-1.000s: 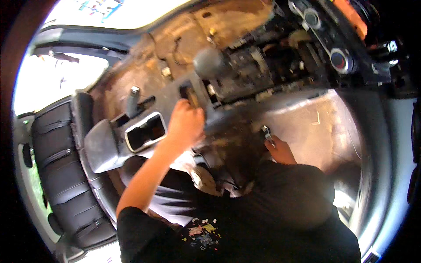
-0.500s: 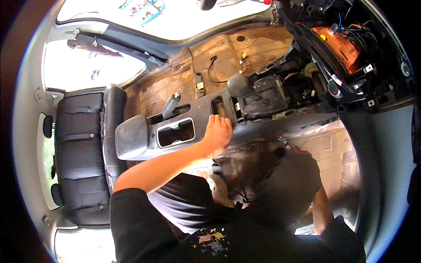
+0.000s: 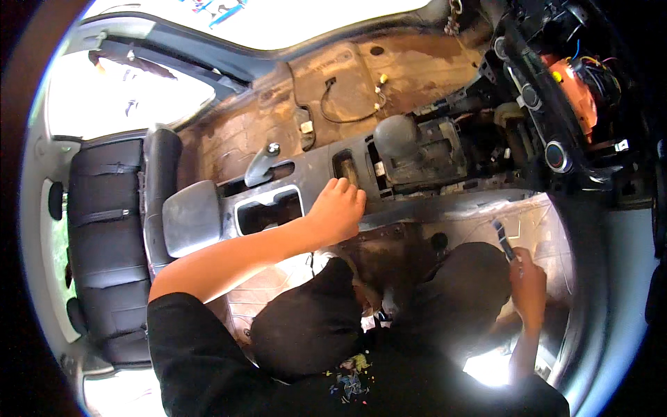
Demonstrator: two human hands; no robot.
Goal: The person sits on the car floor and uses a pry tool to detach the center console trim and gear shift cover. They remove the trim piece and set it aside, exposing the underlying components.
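My left hand [image 3: 338, 210] rests at the near edge of the center console [image 3: 321, 161], its fingers curled over the rim beside the narrow slot. At the right, my right hand [image 3: 529, 286] is closed around a slim dark hand tool with a shiny part [image 3: 503, 240]; its exact kind is not clear. The tool points up and away, above the bare floor pan. Beyond my left hand stands the gear shifter [image 3: 397, 137] with its rounded knob. The parking brake lever [image 3: 262, 164] sticks up from the console, next to the cup holder opening [image 3: 269, 211].
A black rear seat [image 3: 108, 257] fills the left side. On the far side lies the stained bare floor pan [image 3: 347, 76] with a loose wiring lead [image 3: 326, 104]. The stripped dashboard [image 3: 538, 104], with exposed wires and an orange part [image 3: 575, 97], stands at the right.
My right hand has come up from behind my knee into sight, with the tool raised. My left hand stays at the console edge. The view has shifted slightly, and my legs have moved.
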